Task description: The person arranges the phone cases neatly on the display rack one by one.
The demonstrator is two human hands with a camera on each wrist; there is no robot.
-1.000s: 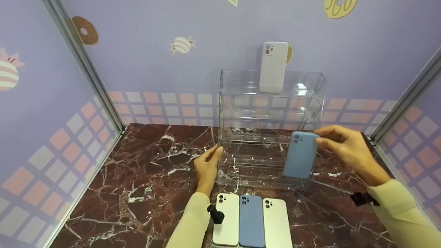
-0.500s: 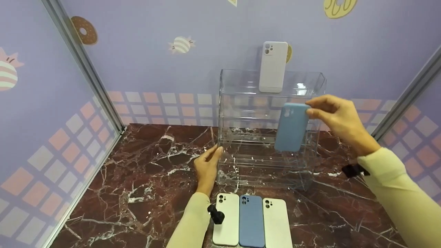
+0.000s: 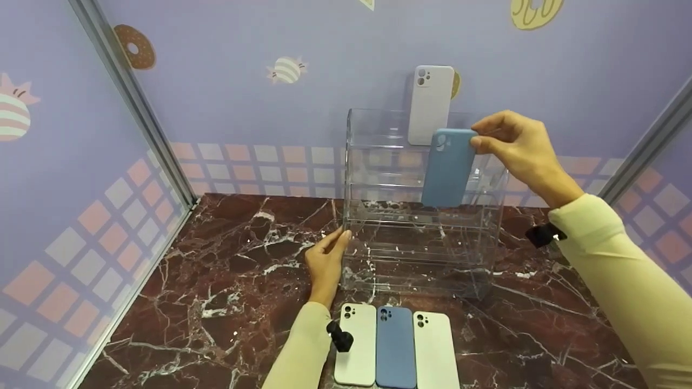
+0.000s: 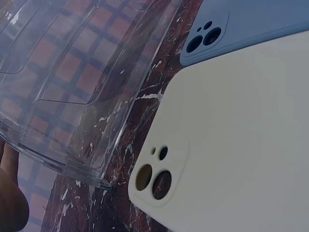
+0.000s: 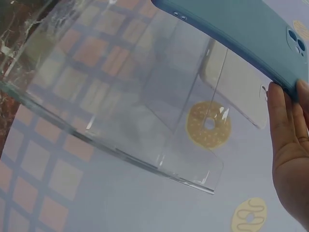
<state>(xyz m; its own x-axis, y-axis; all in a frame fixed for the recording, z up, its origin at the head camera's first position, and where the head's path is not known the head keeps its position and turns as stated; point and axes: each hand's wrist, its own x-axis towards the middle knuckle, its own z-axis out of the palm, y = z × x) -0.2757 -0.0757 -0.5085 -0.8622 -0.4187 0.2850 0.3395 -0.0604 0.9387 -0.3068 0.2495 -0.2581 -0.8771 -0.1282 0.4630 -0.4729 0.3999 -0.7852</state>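
Walls [image 3: 232,102] in lilac, printed with sweets and checks, are being seen behind and to both sides of the clear tiered rack [image 3: 378,186]. Beneath the rack, a dark red, white-veined bench [image 3: 243,292] is being partly covered. In front of the rack's upper tiers, right of its middle, a light blue phone case [image 3: 448,167] is being held slightly tilted by the right hand [image 3: 524,151], its upper right corner being pinched in the grip between thumb and fingers. The rack's left edge is being touched by the left hand [image 3: 325,265]; whether it is being pinched by that grip cannot be told. In the rack's top tier, an off-white case [image 3: 430,105] is being supported upright, its lower right corner being overlapped in the head view by the light blue one. Before the rack, a cream case [image 3: 362,367], a dark blue case [image 3: 396,351] and a second cream case [image 3: 437,351] are being displayed flat, side by side.
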